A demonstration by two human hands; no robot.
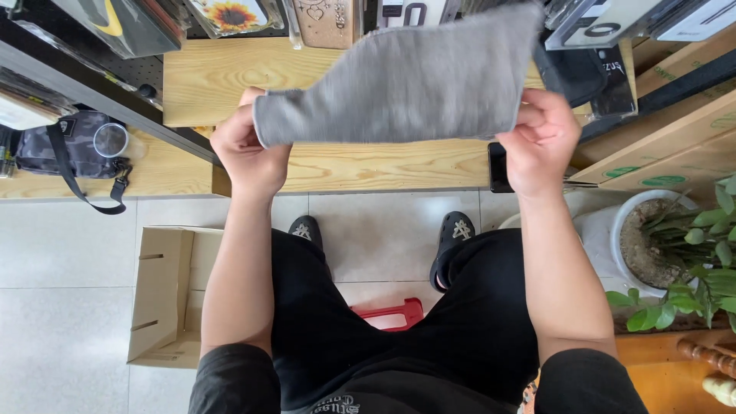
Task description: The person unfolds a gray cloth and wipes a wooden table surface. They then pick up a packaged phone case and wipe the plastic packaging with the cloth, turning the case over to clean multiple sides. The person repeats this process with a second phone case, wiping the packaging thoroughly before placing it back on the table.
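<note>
A grey cloth (406, 80) is stretched out in the air between both my hands, above a wooden bench. My left hand (247, 151) pinches its lower left corner. My right hand (541, 142) grips its lower right edge. The cloth's upper part reaches toward the shelf items and hides part of the wooden surface (368, 165) behind it. A dark phone (498, 169) lies on the wood, partly hidden by my right hand. I sit on a red stool (392, 313) with my legs in black shorts.
An open cardboard box (165, 295) stands on the tiled floor at the left. A camouflage bag (73, 146) lies on a lower wooden ledge. A potted plant (675, 245) in a white pot stands at the right. Packaged goods hang along the top.
</note>
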